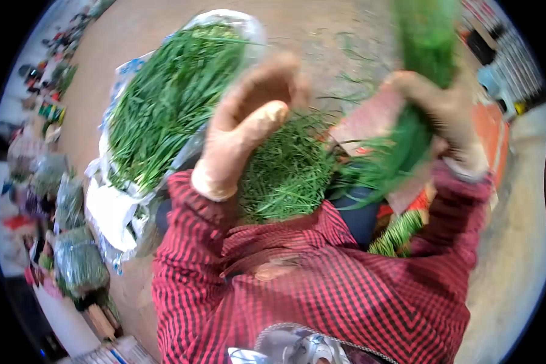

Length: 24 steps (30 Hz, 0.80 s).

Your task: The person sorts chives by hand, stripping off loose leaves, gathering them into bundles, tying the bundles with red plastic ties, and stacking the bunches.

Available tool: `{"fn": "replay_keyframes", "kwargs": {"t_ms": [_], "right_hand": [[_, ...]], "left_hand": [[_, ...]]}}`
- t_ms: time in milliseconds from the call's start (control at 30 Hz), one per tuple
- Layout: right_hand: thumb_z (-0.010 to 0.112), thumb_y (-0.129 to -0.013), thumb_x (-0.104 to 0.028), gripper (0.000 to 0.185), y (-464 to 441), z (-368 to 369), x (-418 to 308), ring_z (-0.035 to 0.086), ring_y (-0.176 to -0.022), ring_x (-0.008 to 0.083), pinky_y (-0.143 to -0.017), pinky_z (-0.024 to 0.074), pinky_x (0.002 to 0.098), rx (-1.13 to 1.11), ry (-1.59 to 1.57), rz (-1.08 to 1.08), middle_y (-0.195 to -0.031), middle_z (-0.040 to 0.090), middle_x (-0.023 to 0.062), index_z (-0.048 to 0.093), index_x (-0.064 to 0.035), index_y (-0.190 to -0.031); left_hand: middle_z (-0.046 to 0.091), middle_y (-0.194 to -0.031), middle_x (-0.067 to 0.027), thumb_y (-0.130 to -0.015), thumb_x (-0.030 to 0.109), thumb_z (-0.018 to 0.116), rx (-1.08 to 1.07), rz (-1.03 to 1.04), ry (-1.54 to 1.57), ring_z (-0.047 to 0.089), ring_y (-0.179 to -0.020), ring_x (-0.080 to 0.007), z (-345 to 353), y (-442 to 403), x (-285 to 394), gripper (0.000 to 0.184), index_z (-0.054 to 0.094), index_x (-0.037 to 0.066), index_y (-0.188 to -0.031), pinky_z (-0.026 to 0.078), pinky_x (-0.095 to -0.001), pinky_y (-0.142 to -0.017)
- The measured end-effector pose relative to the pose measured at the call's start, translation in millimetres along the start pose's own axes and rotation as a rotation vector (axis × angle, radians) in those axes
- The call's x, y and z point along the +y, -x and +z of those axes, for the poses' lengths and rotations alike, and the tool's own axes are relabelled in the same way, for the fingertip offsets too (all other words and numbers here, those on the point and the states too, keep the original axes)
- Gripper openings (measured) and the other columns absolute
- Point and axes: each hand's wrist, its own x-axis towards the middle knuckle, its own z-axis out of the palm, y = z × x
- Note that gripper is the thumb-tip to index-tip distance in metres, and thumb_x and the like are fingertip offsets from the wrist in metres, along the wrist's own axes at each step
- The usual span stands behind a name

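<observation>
My left hand [249,118], in a pale glove, is raised in front of me with thumb and fingers apart and nothing between them. My right hand [437,109], also gloved, is wrapped round a bunch of long green leaves [428,42]; the bunch is blurred, and its other end hangs below the hand. Beneath and between my hands lies a heap of loose green blades [288,167] near my lap. A large pile of long green leaves [170,103] rests in an open plastic bag to the left of my left hand.
Stray blades [355,54] are scattered on the floor ahead. Bundled greens [82,261] in clear plastic and other goods line the far left. Stalk ends of another bunch [400,233] show by my right side, near an orange-red container [490,133].
</observation>
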Motion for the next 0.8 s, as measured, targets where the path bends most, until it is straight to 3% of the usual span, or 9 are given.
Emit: {"fn": "replay_keyframes", "kwargs": {"t_ms": [67,133,233,333,433,567,633,700,800], "right_hand": [[0.069,-0.082,-0.017,0.043,-13,-48,16,0.058,-0.088,0.0134,-0.081,0.0480,0.0287,0.085,0.235,-0.024,-0.104,0.061,0.0026,0.056,-0.0001,-0.120],[0.066,-0.077,-0.015,0.057,-21,-81,69,0.056,-0.103,0.0157,-0.091,0.0440,0.0284,0.036,0.344,-0.136,-0.113,0.060,0.0057,0.050,0.0021,-0.129],[0.066,-0.075,-0.012,0.067,-7,-92,172,0.059,-0.111,0.0236,-0.096,0.0433,0.0323,0.020,0.601,0.187,-0.120,0.061,0.0148,0.044,0.0000,-0.137],[0.073,-0.074,-0.019,0.079,13,-55,256,0.056,-0.117,0.0360,-0.100,0.0426,0.0389,0.081,0.772,0.382,-0.126,0.057,0.0236,0.036,-0.0019,-0.143],[0.073,-0.078,-0.037,0.090,43,-28,353,0.035,-0.137,0.0380,-0.114,0.0263,0.0385,0.122,1.022,0.493,-0.145,0.038,0.0281,0.029,0.0023,-0.146],[0.074,-0.077,-0.042,0.099,11,-27,292,0.033,-0.138,0.0375,-0.114,0.0267,0.0396,-0.077,0.831,0.804,-0.147,0.036,0.0270,0.022,0.0045,-0.148],[0.075,-0.079,-0.037,0.092,-14,-19,277,0.034,-0.138,0.0347,-0.114,0.0273,0.0388,-0.071,0.887,0.689,-0.147,0.037,0.0255,0.028,0.0051,-0.146],[0.072,-0.082,-0.027,0.080,-42,0,261,0.037,-0.137,0.0312,-0.113,0.0282,0.0377,0.064,0.741,0.129,-0.145,0.040,0.0233,0.033,0.0048,-0.144],[0.068,-0.086,-0.019,0.061,-99,91,162,0.044,-0.130,0.0290,-0.109,0.0333,0.0367,-0.012,0.536,-0.231,-0.139,0.047,0.0187,0.043,0.0020,-0.138]], "left_hand": [[0.068,-0.099,-0.0092,-0.092,0.019,0.059,0.171,-0.273,-0.149,0.062,-0.091,-0.0154,-18,21,-19,0.040,0.057,-0.001,-0.127,0.048,-0.0290,-0.087],[0.069,-0.099,-0.0081,-0.094,0.011,0.059,0.315,-0.407,-0.101,0.062,-0.090,-0.0130,-40,51,-48,0.032,0.058,-0.002,-0.123,0.048,-0.0269,-0.086],[0.069,-0.097,-0.0093,-0.095,0.011,0.056,0.581,-0.473,-0.181,0.063,-0.085,-0.0124,-64,92,-59,0.030,0.059,-0.003,-0.121,0.050,-0.0258,-0.081],[0.068,-0.092,-0.0111,-0.094,0.008,0.054,0.835,-0.360,-0.280,0.062,-0.076,-0.0130,-97,133,-45,0.028,0.060,-0.004,-0.118,0.051,-0.0253,-0.075],[0.069,-0.091,-0.0085,-0.095,0.008,0.055,1.037,-0.206,-0.465,0.062,-0.075,-0.0096,-120,163,-14,0.024,0.062,0.001,-0.117,0.049,-0.0219,-0.070],[0.069,-0.097,-0.0072,-0.096,0.011,0.056,1.297,-0.010,-0.538,0.059,-0.073,-0.0073,-165,214,11,0.023,0.062,0.001,-0.116,0.047,-0.0203,-0.068],[0.068,-0.097,-0.0066,-0.096,0.011,0.057,1.390,0.078,-0.479,0.058,-0.071,-0.0069,-182,232,18,0.024,0.061,0.000,-0.117,0.045,-0.0204,-0.067],[0.068,-0.098,-0.0068,-0.095,0.011,0.056,1.448,0.120,-0.527,0.055,-0.072,-0.0056,-201,245,20,0.026,0.061,0.000,-0.118,0.043,-0.0200,-0.065],[0.063,-0.112,-0.0083,-0.093,0.010,0.058,1.547,0.213,-0.630,0.056,-0.095,-0.0121,-234,245,32,0.026,0.060,-0.002,-0.116,0.045,-0.0255,-0.085]]}}
